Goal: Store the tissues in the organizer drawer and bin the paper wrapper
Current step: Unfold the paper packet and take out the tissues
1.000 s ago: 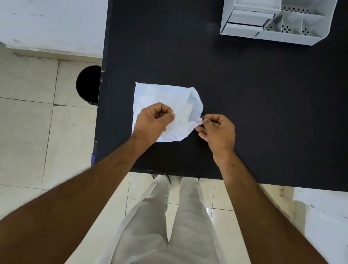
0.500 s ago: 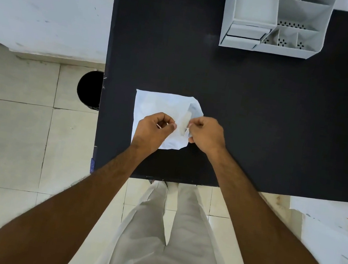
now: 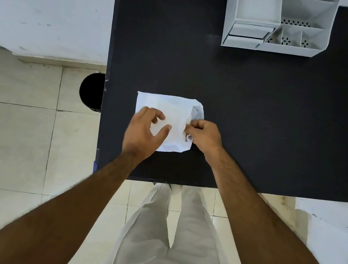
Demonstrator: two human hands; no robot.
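While the right hand (image 3: 203,137) pinches the open right edge of the white paper wrapper (image 3: 171,111) between curled fingers, the left hand (image 3: 143,133) rests spread and loose on the wrapper's left half, gripping nothing. Far beyond the pinch stands the grey organizer (image 3: 277,23), drawers closed; the black bin (image 3: 91,91) sits left of the table (image 3: 260,122)

One paper wrapper (image 3: 172,109), one organizer (image 3: 277,23), one bin (image 3: 91,91) and two hands were visible.
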